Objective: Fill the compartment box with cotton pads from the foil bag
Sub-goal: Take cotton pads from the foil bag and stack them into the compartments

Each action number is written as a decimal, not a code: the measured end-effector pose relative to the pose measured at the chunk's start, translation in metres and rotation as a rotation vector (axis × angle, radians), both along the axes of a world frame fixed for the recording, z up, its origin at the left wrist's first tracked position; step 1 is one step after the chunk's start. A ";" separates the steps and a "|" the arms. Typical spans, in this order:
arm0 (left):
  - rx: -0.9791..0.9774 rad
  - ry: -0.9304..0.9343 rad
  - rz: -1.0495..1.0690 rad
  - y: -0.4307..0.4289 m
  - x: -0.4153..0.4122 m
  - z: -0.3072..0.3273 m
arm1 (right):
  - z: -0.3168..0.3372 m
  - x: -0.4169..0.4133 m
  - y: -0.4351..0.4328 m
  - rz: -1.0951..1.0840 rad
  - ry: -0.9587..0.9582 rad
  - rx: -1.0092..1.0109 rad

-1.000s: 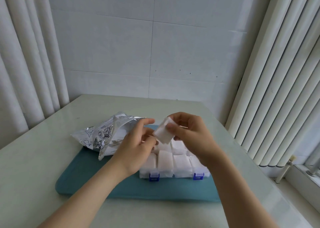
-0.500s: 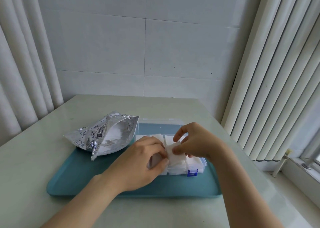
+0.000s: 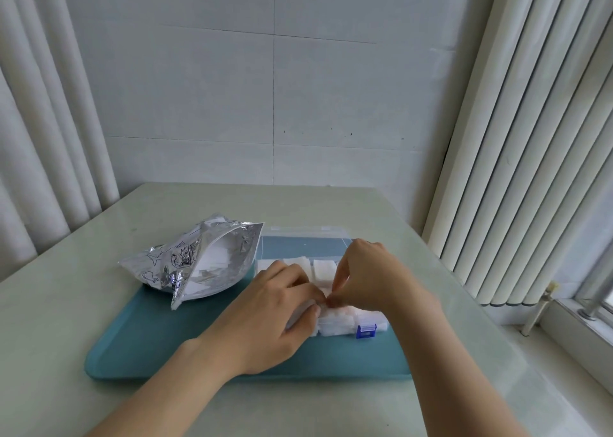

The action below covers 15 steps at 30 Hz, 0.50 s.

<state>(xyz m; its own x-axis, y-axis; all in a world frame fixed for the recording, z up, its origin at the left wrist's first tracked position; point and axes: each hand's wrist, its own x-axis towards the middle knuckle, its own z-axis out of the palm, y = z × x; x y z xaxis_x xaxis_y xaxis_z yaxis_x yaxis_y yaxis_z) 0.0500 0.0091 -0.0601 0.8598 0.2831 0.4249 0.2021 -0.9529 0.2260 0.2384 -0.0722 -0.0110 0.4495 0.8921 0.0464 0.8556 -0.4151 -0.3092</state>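
Cotton pad (image 3: 325, 292) sits over the near row of the compartment box (image 3: 338, 330) — pinched at its edge by both hands, the left hand (image 3: 275, 307) and right hand (image 3: 374, 280) meeting fingertip to fingertip. The box lies long side across the tray (image 3: 139, 347), straight ahead. The foil bag (image 3: 205, 264) lies to the left, mouth facing the box — so the left hand looks better placed to fetch more.

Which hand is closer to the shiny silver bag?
Left. The left hand is just right of the foil bag, over the compartment box's near-left part. The right hand is farther right, across the box. Both pinch a cotton pad there.
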 end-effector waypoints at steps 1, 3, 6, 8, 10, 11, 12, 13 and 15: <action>0.013 0.004 0.000 0.000 0.001 0.000 | 0.001 -0.001 0.000 0.005 0.005 -0.018; 0.034 0.019 0.005 0.000 0.002 0.000 | 0.004 -0.004 0.000 0.031 0.019 -0.034; 0.054 0.017 0.009 -0.001 0.005 0.001 | 0.008 -0.012 -0.001 0.065 0.001 0.012; 0.077 0.019 0.014 0.000 0.007 0.000 | 0.008 -0.016 0.002 0.060 -0.046 0.073; 0.083 0.028 0.019 0.001 0.009 0.000 | 0.005 -0.017 0.007 0.031 -0.064 0.175; 0.078 0.034 0.021 0.001 0.010 0.001 | 0.004 -0.018 0.009 0.014 -0.064 0.239; 0.071 0.037 0.021 0.001 0.011 0.001 | 0.004 -0.017 0.010 0.003 -0.070 0.297; 0.060 0.041 0.024 0.001 0.011 0.002 | 0.003 -0.017 0.011 0.004 -0.082 0.344; 0.022 0.047 0.024 0.001 0.011 0.004 | 0.003 -0.019 0.011 0.019 -0.101 0.406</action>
<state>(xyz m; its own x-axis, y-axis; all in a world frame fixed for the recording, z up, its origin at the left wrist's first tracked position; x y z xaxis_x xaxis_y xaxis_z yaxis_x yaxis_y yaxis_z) 0.0612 0.0101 -0.0557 0.8721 0.2949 0.3906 0.2350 -0.9524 0.1943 0.2195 -0.0612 -0.0078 0.4081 0.8005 0.4390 0.8964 -0.2603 -0.3587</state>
